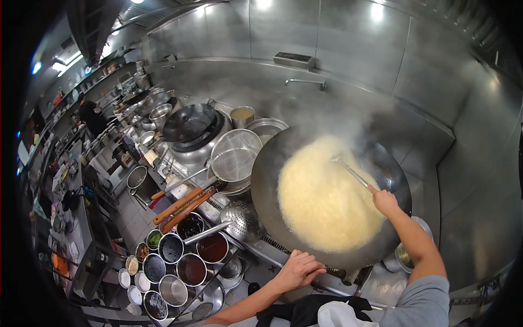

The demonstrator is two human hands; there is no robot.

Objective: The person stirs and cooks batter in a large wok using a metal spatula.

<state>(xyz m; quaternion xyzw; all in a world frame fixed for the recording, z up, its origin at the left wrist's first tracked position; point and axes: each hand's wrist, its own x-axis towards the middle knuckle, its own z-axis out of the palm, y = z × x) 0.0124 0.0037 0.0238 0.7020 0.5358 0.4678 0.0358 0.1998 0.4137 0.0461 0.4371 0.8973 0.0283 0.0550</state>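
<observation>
A large dark wok [267,196] stands before me, filled with pale yellow, frothy, steaming liquid [327,204]. My right hand [384,202] grips the handle of a long metal cooking utensil [354,173] over the wok's right side. Its far end reaches into the liquid, and steam and froth obscure the shape of its head. Just below the wok's near rim is my left hand [301,267], its fingers bent and pointing right. Whether it holds or touches anything at the stove's front edge is unclear.
Left of the wok lie a round mesh strainer [237,155] and a perforated metal skimmer [242,222]. Several metal sauce pots [192,269] cluster at lower left. Another black wok [190,122] sits on a burner beyond. A faucet [306,81] projects from the steel wall. A person [90,115] stands far left.
</observation>
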